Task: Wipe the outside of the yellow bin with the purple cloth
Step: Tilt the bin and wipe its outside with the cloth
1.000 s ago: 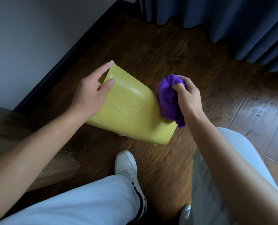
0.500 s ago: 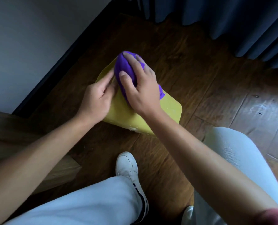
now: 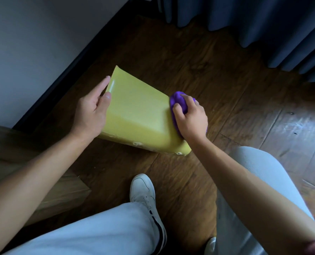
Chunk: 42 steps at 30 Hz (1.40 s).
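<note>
Two bare hands worked on a yellow plastic bin (image 3: 138, 115) that lay tipped on a dark wood-plank floor (image 3: 217, 74), with one broad, smooth side turned up toward the camera. Its opening could not be seen from here, so nothing could be told of any contents. The left hand (image 3: 92, 111) gripped the bin's left edge, the thumb lying on the upper face and the fingers reaching round the edge toward the far side. The right hand (image 3: 191, 120) was curled over a bunched purple cloth (image 3: 178, 102) and pressed it against the bin's right side, near the corner closest to the person. Small pale marks showed along the bin's lower edge. Below the bin stood a white sneaker (image 3: 143, 192), with light grey trouser legs (image 3: 101, 230) on either side. A pale wall with a dark skirting board (image 3: 83, 56) ran at left, blue curtains (image 3: 254, 24) hung behind, and a wooden furniture edge (image 3: 24, 162) lay at left.
</note>
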Tool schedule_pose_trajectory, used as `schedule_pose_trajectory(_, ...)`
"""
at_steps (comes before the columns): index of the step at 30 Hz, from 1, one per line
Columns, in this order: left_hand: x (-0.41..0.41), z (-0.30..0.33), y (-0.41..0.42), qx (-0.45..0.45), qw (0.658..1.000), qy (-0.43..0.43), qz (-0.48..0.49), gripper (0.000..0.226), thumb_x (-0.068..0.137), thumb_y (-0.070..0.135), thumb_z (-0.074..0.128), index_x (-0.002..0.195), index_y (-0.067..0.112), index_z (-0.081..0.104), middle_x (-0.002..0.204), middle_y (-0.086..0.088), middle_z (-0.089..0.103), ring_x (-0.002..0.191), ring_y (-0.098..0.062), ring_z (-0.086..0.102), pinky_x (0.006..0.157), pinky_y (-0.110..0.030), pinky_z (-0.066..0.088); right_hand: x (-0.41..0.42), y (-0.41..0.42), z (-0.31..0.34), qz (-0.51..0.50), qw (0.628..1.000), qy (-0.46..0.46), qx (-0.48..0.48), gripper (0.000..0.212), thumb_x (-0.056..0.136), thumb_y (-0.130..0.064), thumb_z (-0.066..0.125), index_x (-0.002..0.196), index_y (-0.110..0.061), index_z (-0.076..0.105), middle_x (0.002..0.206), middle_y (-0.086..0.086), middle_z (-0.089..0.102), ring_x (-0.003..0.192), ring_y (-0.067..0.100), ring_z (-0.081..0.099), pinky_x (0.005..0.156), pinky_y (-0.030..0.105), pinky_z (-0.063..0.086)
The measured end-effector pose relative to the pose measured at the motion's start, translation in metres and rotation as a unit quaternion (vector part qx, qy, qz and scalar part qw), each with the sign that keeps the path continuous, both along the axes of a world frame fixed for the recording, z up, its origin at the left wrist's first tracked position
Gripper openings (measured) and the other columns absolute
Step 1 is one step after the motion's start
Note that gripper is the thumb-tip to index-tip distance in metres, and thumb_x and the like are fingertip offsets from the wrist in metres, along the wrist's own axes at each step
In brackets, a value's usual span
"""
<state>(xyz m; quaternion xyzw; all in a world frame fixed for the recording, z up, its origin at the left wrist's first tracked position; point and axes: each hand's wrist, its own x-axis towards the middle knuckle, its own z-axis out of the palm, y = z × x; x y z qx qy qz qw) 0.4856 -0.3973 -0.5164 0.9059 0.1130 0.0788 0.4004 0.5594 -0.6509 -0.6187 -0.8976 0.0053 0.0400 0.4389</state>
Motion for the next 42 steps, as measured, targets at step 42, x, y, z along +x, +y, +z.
schedule_pose_trajectory(42,-0.017,0.007,-0.052,-0.061,0.996,-0.048,-0.052,0.043,0.111,0.022,0.038,0.151,0.01,0.047,0.141,0.012,0.057,0.128,-0.004,0.057,0.111,-0.026,0.045,-0.005,0.01,0.098,0.028,0.964,-0.091,0.249,0.048,0.089,-0.013,0.06,0.135,-0.025,0.066,0.13,-0.01,0.067,0.111,0.006,0.063,0.096,0.04,0.056)
